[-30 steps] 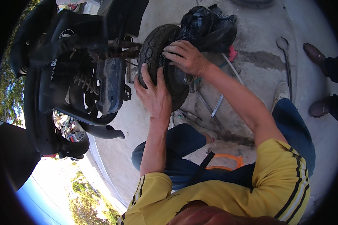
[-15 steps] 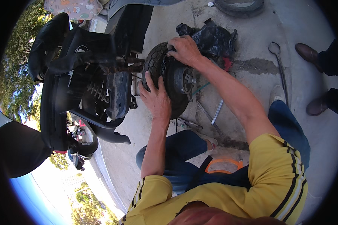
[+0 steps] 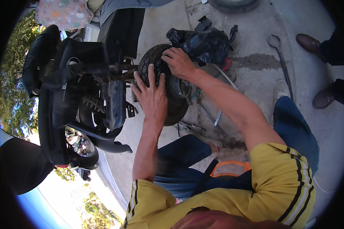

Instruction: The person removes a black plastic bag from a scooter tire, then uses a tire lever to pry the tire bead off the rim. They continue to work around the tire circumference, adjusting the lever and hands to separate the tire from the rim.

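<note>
A black tyre (image 3: 175,115) on a small scooter wheel stands in front of me, its metal hub (image 3: 177,88) facing right. My left hand (image 3: 153,100) lies against the tyre's near tread with its fingers spread and stretched out. Over the far part, my right hand (image 3: 180,65) has its fingers bent around the tyre's inner edge, closed on it. Those fingertips are partly hidden against the dark rubber. Left of the wheel, a black scooter (image 3: 53,99) lies on its side, its bare shock spring showing.
A black plastic bag (image 3: 208,45) lies beyond the wheel. A long ring-ended wrench (image 3: 282,63) and several tools, one a metal bar (image 3: 207,113), are on the concrete. An orange plastic stool (image 3: 227,168) is beneath me. Another person's brown shoes (image 3: 309,42) are at right; a loose tyre (image 3: 235,4) lies far off.
My right hand has moved from the tyre's far edge toward the hub. My left fingers have spread wider and slid up over the tread. The whole view has shifted slightly.
</note>
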Demonstrator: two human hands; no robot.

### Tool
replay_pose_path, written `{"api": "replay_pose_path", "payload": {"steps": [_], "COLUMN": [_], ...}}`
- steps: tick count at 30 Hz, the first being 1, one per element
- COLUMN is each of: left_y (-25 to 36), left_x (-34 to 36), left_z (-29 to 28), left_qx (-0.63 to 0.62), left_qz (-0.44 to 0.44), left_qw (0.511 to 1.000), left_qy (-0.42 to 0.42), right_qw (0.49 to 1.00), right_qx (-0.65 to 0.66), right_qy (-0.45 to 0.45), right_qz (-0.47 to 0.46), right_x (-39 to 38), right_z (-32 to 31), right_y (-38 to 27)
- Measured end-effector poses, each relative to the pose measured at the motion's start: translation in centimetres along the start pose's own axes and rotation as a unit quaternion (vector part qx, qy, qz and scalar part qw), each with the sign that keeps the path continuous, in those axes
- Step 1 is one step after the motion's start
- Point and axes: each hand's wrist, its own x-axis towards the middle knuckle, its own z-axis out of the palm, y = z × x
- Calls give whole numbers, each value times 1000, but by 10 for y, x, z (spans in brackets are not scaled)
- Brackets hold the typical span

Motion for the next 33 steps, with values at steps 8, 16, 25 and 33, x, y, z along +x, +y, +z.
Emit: {"api": "replay_pose_path", "payload": {"steps": [8,16,25,33], "left_y": [-5,-3,-10,-5], "left_x": [13,-19,27,1], "left_z": [29,19,23,22], "left_qx": [2,-52,-29,4], "left_qz": [-1,-81,-38,-2], "left_qw": [1000,995,999,1000], "left_qy": [26,27,-14,19], "right_qw": [999,999,985,1000], "right_qx": [32,-4,7,-11], "right_qy": [-8,-36,-124,12], "right_qz": [-40,-24,122,23], "right_x": [7,6,30,-28], "right_z": [-3,1,-12,-24], "right_y": [18,-11,17,-1]}}
